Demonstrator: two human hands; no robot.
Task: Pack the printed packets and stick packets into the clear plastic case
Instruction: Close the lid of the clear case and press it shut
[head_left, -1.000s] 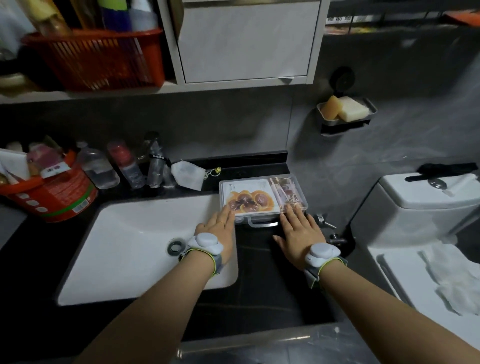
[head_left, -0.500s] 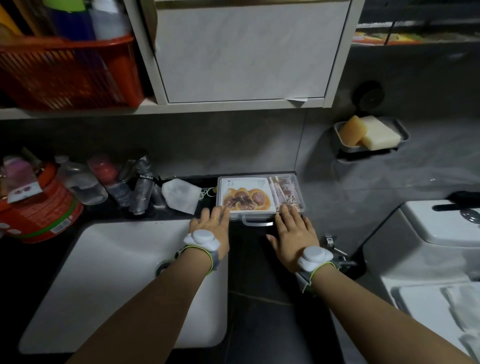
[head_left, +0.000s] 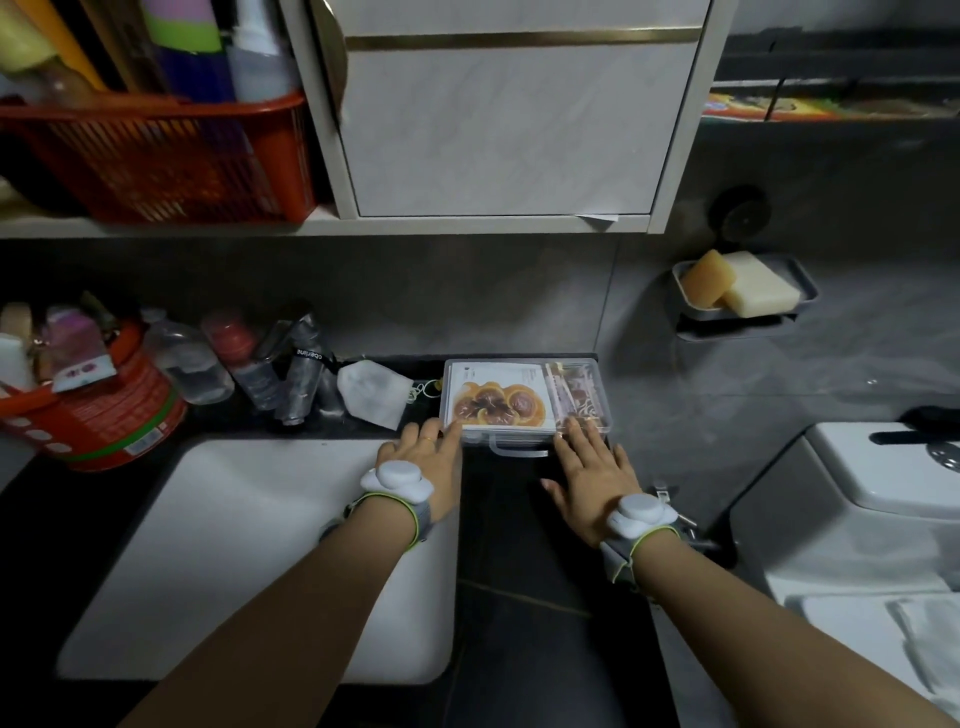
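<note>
The clear plastic case (head_left: 602, 374) lies flat on the dark counter against the back wall, lid down, handle toward me. Through the lid I see a printed packet (head_left: 498, 397) with an orange-brown picture on the left and stick packets (head_left: 576, 395) on the right. My left hand (head_left: 428, 467) rests flat with its fingertips on the case's front left corner. My right hand (head_left: 592, 475) lies flat with its fingertips on the front right edge. Both hands have fingers spread and hold nothing.
A white sink (head_left: 260, 561) sits left of the case. Behind it stand bottles (head_left: 244, 358), a white pouch (head_left: 371, 392) and a red tub (head_left: 104, 410). A cabinet (head_left: 498, 119) and red basket (head_left: 161, 161) hang overhead. A soap dish (head_left: 800, 296) and toilet (head_left: 878, 499) are right.
The view has tilted up and moved closer to the wall. The case sits further back against the wall, both hands following it with fingertips on its front edge.
</note>
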